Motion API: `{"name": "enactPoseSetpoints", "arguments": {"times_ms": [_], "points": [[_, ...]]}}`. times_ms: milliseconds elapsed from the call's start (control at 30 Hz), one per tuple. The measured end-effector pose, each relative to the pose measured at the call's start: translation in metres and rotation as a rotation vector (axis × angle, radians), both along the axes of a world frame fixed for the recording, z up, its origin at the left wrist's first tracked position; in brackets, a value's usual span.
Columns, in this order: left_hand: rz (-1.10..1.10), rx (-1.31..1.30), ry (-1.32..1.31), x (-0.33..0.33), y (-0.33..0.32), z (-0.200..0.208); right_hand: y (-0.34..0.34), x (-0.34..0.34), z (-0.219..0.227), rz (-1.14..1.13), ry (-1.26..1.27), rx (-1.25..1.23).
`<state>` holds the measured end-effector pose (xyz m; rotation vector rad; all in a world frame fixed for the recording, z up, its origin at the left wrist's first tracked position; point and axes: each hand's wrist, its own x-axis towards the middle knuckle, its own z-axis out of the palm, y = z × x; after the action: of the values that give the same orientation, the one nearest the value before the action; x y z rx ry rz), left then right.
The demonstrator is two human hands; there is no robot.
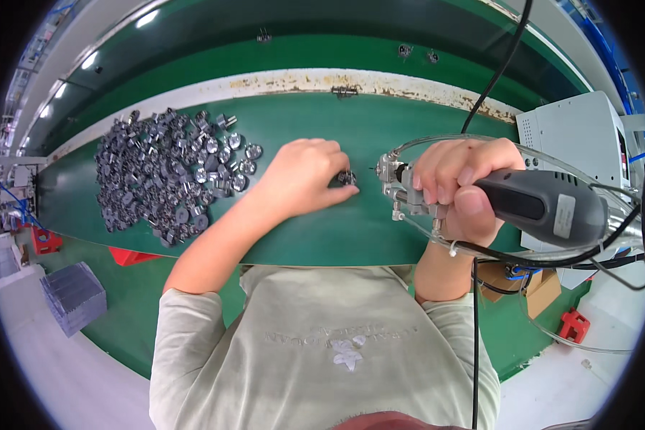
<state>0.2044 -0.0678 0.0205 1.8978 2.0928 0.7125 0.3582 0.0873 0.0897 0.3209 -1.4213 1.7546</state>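
My left hand (304, 175) rests on the green work surface (301, 240), its thumb and fingers pinched round a small dark round part (347, 178) with shiny metal on it. My right hand (466, 179) is wrapped round the metal front end of a dark grey powered screwdriver (552, 208). The tool lies nearly level, and its thin tip points left at the part, a short gap apart. Clear hoses and a black cable run from it. Left of my left forearm spreads a big pile of similar dark round parts (150, 172).
A white machine housing (573, 140) stands at the right end of the bench. Along the far side runs a worn white ledge (279, 80), with a green belt (337, 51) beyond carrying a few parts. Cardboard boxes (541, 290) and red stools (574, 326) are below.
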Motion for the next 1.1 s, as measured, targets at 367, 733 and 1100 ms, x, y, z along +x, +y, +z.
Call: {"name": "enactPoseSetpoints", "arguments": {"times_ms": [367, 733, 1100], "points": [[-0.023, 0.173, -0.135, 0.001, -0.014, -0.031, -0.017, 0.001, 0.024, -0.090, -0.156, 0.272], [-0.038, 0.197, -0.137, 0.000, -0.013, -0.035, -0.012, 0.007, 0.022, 0.074, -0.073, 0.096], [-0.030, 0.214, -0.127, 0.001, -0.011, -0.035, -0.023, -0.001, 0.008, -0.115, -0.076, 0.067]]}}
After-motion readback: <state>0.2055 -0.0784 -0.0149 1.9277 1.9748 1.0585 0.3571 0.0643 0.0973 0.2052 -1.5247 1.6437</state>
